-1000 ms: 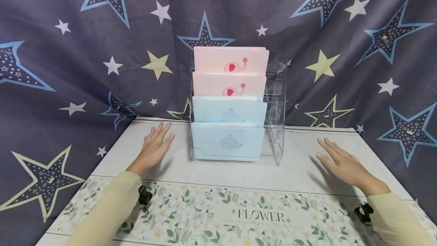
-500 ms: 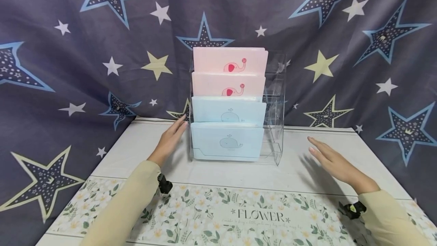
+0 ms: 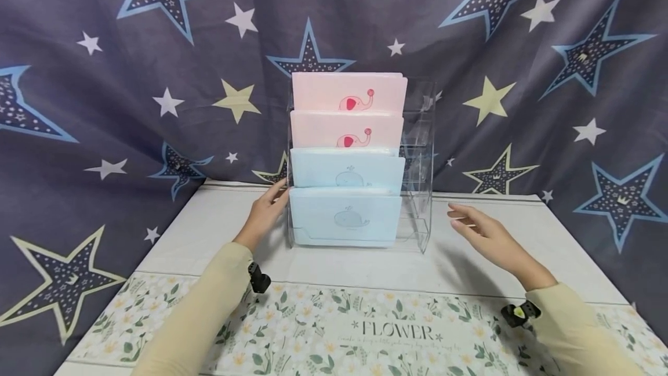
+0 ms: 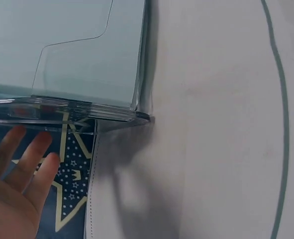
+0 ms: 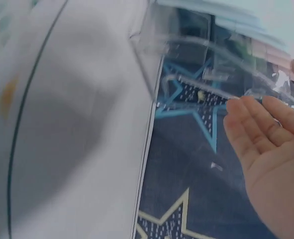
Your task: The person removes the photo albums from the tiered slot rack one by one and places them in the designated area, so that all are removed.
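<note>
A clear plastic tiered rack [image 3: 420, 228] stands on the table. Its two upper tiers hold pale pink folders [image 3: 318, 91] printed with a red elephant, its two lower ones light blue folders [image 3: 315, 213] printed with a whale. My left hand [image 3: 265, 213] is at the rack's left side, fingers extended, fingertips right at the clear side panel; the left wrist view shows these fingers [image 4: 45, 174] beside the panel's edge. To the right of the rack is my right hand [image 3: 487, 239], fingers slightly bent and holding nothing, a small gap short of the right panel in the head view.
The white tabletop [image 3: 360, 274] carries a floral strip [image 3: 292, 329] lettered FLOWER along the front. A dark star-patterned curtain [image 3: 198, 62] hangs close behind the rack and along both sides of the table. The rack's right part holds no folders.
My left hand has moved right, from beside the rack to its left panel. My right hand has come leftward, nearer the right panel, its fingers bending a little. The rack stays in place.
</note>
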